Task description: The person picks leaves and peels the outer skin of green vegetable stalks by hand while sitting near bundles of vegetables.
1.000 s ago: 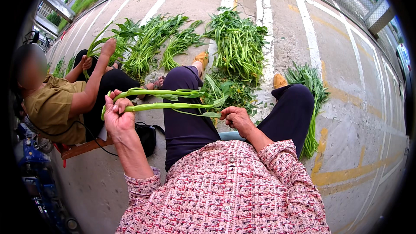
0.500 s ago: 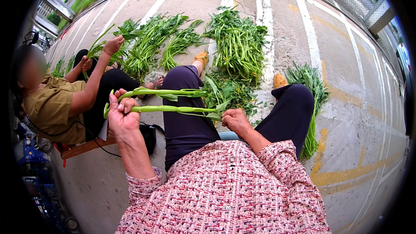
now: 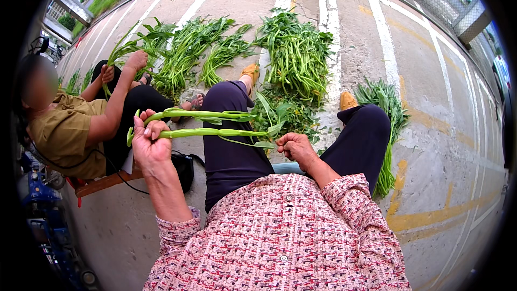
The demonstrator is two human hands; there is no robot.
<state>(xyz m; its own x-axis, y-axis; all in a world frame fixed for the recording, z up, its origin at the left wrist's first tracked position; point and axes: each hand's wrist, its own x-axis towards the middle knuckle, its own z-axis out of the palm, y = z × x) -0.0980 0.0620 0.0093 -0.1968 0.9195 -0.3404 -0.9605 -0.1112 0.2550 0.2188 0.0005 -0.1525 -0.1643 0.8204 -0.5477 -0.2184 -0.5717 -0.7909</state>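
Observation:
My left hand is closed round the thick ends of long green stems, which look like water spinach. Two main stalks stretch to the right across my lap, one above the other, with narrow leaves at their far ends. My right hand is closed in a pinch just right of the leafy tips. Whatever lies between its fingers is too small to make out. Below the stalks are my dark-trousered knees, and between my feet lies a loose heap of leaves and trimmings.
Ahead lie a large bundle of greens and more bunches. Another bunch rests beside my right foot. At left a seated person handles greens, with a black bag nearby. White and yellow lines mark the concrete.
My right hand has drawn slightly right, away from the leaf tips it was touching. My left hand has barely shifted. The neighbour's raised hand has come down a little.

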